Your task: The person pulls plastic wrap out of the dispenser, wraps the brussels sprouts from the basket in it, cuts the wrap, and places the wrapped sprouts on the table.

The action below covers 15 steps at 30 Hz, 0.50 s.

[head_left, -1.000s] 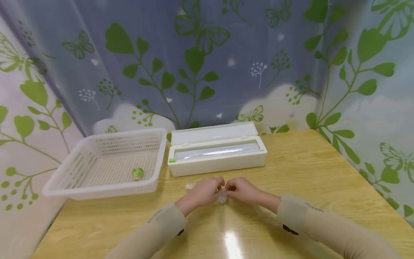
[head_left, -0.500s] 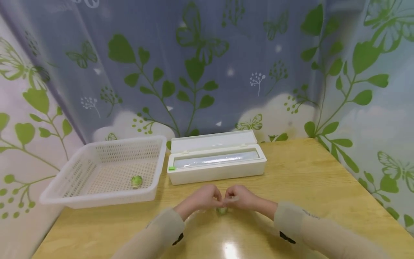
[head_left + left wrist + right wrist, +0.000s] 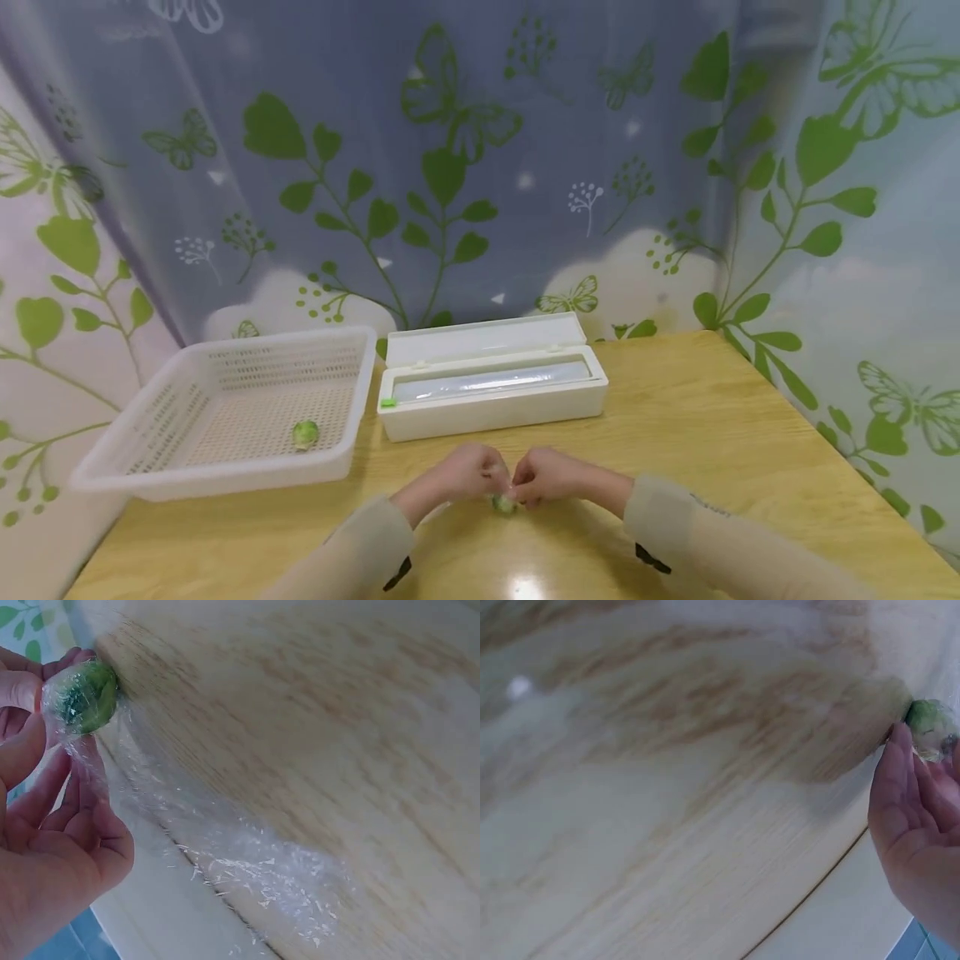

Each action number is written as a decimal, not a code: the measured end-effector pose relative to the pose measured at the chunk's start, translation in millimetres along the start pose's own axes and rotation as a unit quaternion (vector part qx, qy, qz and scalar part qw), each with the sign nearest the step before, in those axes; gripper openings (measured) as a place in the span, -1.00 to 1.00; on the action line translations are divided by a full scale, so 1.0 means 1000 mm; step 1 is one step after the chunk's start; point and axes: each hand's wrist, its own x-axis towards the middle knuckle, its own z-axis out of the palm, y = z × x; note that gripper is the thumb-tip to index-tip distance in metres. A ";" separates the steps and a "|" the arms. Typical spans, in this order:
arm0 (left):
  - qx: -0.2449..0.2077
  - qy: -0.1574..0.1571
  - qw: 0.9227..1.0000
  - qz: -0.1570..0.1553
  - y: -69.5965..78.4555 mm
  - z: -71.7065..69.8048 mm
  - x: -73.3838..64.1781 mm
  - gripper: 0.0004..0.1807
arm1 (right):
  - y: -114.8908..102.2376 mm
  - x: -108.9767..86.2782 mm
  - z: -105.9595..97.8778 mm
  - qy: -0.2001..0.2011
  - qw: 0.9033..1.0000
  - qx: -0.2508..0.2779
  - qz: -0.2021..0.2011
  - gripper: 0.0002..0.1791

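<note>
A small green Brussels sprout (image 3: pixel 504 505) sits low between my two hands over the table. Clear cling film (image 3: pixel 262 862) covers it in the left wrist view, and a crumpled tail of film trails away across the wood. My left hand (image 3: pixel 469 473) pinches the film at the sprout's left side. From the right, my right hand (image 3: pixel 553 477) pinches film at the sprout, its fingertips close to the left ones. In the right wrist view the sprout (image 3: pixel 930 724) shows beside the right hand's fingers, partly cut off by the frame edge.
Behind the hands stands a white cling film box (image 3: pixel 495 410), lid up, with a roll (image 3: pixel 491 379) inside and a green slider (image 3: pixel 388 402). At left is a white perforated basket (image 3: pixel 225 483) holding another Brussels sprout (image 3: pixel 305 434). Patterned curtains (image 3: pixel 480 208) border the wooden table (image 3: pixel 675 417).
The head view has tilted up, so everything sits lower. Both hands stay together at the sprout, their fingers shifting on the film.
</note>
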 end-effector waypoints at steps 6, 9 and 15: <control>0.004 -0.035 0.999 0.012 -0.003 0.000 -0.006 -0.94 | -0.002 0.001 0.009 -0.016 0.997 0.077 0.006 -0.92; 0.016 -0.024 0.999 0.016 -0.002 -0.004 -0.004 -0.88 | -0.003 0.005 0.004 -0.003 0.998 0.061 -0.009 -0.95; 0.024 0.021 0.999 0.020 -0.001 -0.012 0.008 -0.83 | 0.000 0.015 -0.012 0.061 0.998 0.004 -0.021 -0.94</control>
